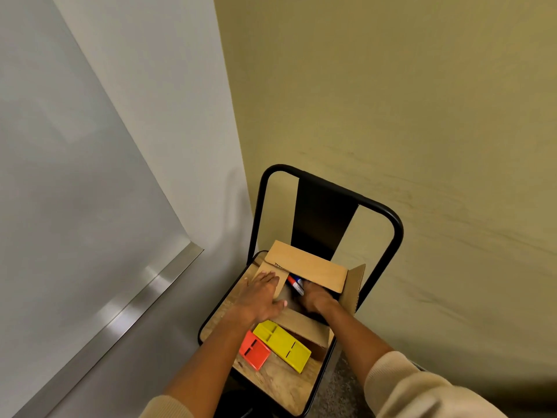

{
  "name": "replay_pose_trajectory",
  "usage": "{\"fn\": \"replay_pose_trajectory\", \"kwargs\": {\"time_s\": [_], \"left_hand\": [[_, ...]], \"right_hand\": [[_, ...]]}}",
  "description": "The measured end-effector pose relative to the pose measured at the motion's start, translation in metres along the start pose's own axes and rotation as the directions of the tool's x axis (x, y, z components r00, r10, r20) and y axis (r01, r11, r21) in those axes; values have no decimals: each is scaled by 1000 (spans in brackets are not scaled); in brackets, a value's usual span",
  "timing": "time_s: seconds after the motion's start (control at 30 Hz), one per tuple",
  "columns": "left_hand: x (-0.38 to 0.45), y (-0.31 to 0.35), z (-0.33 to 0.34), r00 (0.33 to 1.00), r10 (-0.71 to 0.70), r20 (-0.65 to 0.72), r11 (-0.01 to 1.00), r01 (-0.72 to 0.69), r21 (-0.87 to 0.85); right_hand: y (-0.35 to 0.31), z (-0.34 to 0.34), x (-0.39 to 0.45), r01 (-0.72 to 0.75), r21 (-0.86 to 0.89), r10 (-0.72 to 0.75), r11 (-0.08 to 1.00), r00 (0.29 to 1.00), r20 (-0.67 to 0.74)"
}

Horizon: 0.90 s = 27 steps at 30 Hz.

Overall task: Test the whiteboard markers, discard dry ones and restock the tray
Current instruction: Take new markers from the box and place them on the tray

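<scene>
I'm restocking: left hand [262, 292] lies flat, released, pinning a flap of the cardboard box [304, 267] on the chair; right hand [316, 298] is inside among markers [295, 283], grip unclear. Next, lift one out for testing.

An office or classroom corner. A wall-mounted whiteboard [75, 176] with a metal frame fills the left of the frame. At lower centre, a black metal chair [319, 212] stands against a plain beige wall [422, 101].

Person is wearing a cream, kinda beige knit top, soft-looking fabric. Both sleeves are sitting pushed up past the forearms, so the left sleeve [168, 408] and the right sleeve [422, 390] are bunching thick near the elbows. Forearms and hands are showing bare, with short nails.
</scene>
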<state>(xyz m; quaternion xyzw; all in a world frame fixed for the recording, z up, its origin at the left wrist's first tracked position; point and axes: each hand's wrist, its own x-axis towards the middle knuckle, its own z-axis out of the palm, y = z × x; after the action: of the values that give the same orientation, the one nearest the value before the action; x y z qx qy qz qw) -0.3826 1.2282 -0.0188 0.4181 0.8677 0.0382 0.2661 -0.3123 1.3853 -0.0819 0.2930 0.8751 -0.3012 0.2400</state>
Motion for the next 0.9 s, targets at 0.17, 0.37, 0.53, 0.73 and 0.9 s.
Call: {"fn": "replay_pose_trajectory", "kwargs": {"time_s": [0.17,0.37,0.53,0.73,0.9], "left_hand": [[2,0,-3,983,39,-181,999,-44,-26],[-4,1,-7,818,25,-575,987,-112,-118],[-23,2,-12,653,-33,-757,936,-244,-252],[-66,8,-13,756,-284,-589,604,-336,-722],[-104,-11,-8,843,-391,-368,168,-328,-930]], "right_hand": [[-2,-25,-31,-21,209,31,978,998,-47],[-3,-54,-72,85,399,-35,913,991,-132],[-27,-65,-105,283,512,-148,811,946,-289],[-70,-44,-121,426,535,-264,729,897,-354],[-109,2,-119,481,524,-377,703,877,-298]]}}
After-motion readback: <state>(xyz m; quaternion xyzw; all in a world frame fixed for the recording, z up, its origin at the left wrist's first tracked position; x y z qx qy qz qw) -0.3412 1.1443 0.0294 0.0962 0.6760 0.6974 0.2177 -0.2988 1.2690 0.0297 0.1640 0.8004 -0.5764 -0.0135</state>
